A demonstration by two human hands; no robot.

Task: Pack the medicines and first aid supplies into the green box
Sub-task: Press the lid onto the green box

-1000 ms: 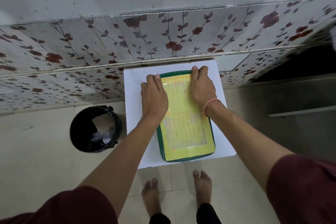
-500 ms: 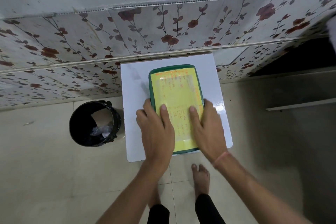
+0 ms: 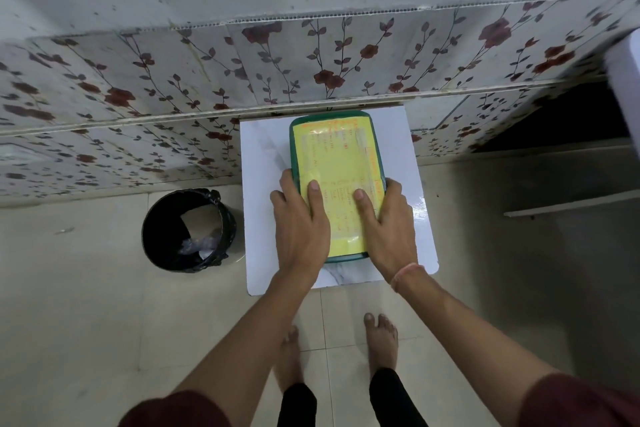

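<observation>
Head view: green box (image 3: 336,184) lies closed on the small white surface (image 3: 263,191), with its far end close to the flowered tiled wall (image 3: 311,59). A yellow printed sheet (image 3: 341,166) covers almost all of its lid, so the green shows only as a thin rim around it. Both hands rest on the near half of the box. The left hand (image 3: 300,224) lies flat with fingers spread; its thumb presses on the yellow sheet and the other fingers reach over the left edge of the box. The right hand (image 3: 389,229) is flat and spread in the same way, thumb on the sheet and fingers along the right edge. Neither hand pinches anything; they hold the box between them from the two sides. A pale orange thread band (image 3: 407,272) goes around the right wrist. A black bin (image 3: 188,229) with some paper and plastic inside stands on the tiled floor (image 3: 86,288), just beside the left side of the surface. Two bare feet stand on the floor below the surface.
</observation>
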